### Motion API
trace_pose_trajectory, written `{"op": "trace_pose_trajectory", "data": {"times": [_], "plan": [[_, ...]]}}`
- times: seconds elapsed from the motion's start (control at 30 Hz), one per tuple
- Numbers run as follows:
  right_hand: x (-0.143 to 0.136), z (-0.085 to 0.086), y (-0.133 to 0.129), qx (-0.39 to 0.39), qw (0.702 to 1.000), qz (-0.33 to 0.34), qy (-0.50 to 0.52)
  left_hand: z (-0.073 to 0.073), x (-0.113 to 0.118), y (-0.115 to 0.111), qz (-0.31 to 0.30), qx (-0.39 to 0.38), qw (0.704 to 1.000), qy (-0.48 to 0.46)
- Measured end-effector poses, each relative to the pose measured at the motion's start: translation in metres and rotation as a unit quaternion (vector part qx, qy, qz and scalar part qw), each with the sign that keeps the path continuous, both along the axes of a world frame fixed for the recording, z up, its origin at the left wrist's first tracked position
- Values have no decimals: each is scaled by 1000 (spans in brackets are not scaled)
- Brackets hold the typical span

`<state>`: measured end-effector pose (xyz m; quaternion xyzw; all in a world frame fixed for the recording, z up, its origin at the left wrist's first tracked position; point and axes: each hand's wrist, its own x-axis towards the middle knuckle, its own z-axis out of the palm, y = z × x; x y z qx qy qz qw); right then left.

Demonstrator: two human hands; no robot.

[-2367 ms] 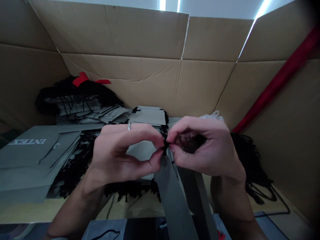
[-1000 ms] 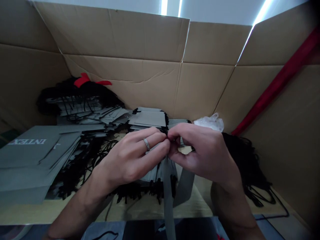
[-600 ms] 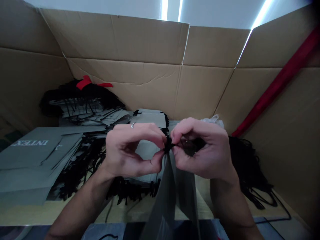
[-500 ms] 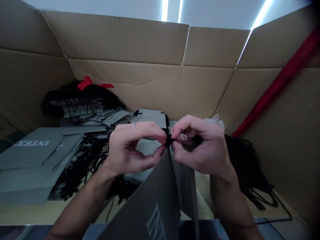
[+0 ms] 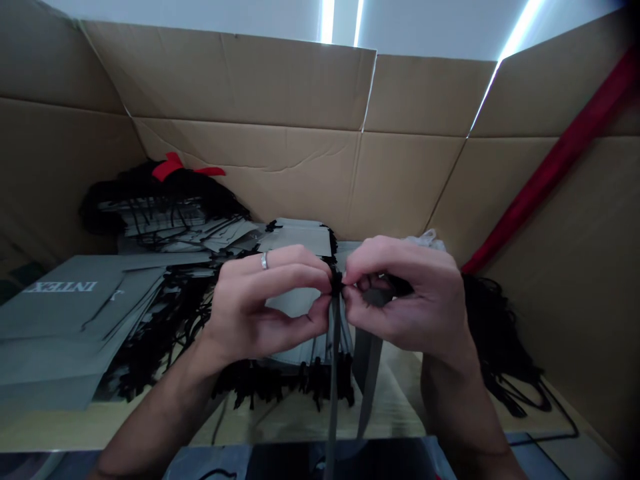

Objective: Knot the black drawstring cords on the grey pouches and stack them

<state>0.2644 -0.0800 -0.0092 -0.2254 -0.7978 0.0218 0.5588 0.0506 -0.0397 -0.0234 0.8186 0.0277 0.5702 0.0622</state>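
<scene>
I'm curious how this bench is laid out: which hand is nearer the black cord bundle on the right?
Right. The right hand is just left of the black cord bundle; the left hand is farther left.

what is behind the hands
Past the left hand, pale grey sheets show through the thumb-and-finger loop, with black cord ends below. Past the right hand, a bit of whitish plastic peeks out above. The rest behind the hands is covered.

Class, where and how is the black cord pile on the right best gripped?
The black cord pile is probably best gripped around its bulky middle, from above: it lies on the table, cardboard rises along its right, and loose strands trail at its near end.
</scene>
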Motion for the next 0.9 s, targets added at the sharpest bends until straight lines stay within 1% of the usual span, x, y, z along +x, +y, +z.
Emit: {"op": "trace_pose_trajectory", "data": {"times": [0.1, 0.17, 0.2, 0.27, 0.3, 0.37, 0.43, 0.47, 0.53, 0.63, 0.77, 0.9], "plan": [[-2, -3, 4, 7, 999, 33, 31, 1, 0, 4, -90, -94, 991, -11], [-2, -4, 5, 19, 999, 28, 42, 2, 1, 4, -145, -178, 973, -17], [-2, -4, 6, 28, 998, 17, 48, 2, 1, 3, -167, -234, 958, -21], [-2, -5, 7, 54, 997, -9, 53, 3, 3, 0, -195, -341, 919, -24], [-2, -6, 8, 70, 996, -17, 50, 4, 4, -2, -201, -380, 903, -23], [-1, -5, 8, 112, 993, -23, 38, 5, 6, -5, -200, -419, 885, -26], [1, -4, 7, 132, 991, -23, 25, 7, 8, -6, -183, -420, 888, -39], [2, -3, 5, 124, 992, -19, 20, 7, 8, -7, -171, -413, 893, -49], [5, -1, 2, 74, 997, -6, 12, 7, 8, -7, -148, -391, 907, -58], [10, 2, -3, -13, 1000, 7, 11, 6, 7, -6, -138, -358, 922, -52], [12, 3, -3, -71, 997, 5, 15, 5, 6, -5, -124, -317, 939, -51], [11, 5, 0, -109, 993, 40, 13, 4, 5, -4, -85, -261, 960, -45]]}}
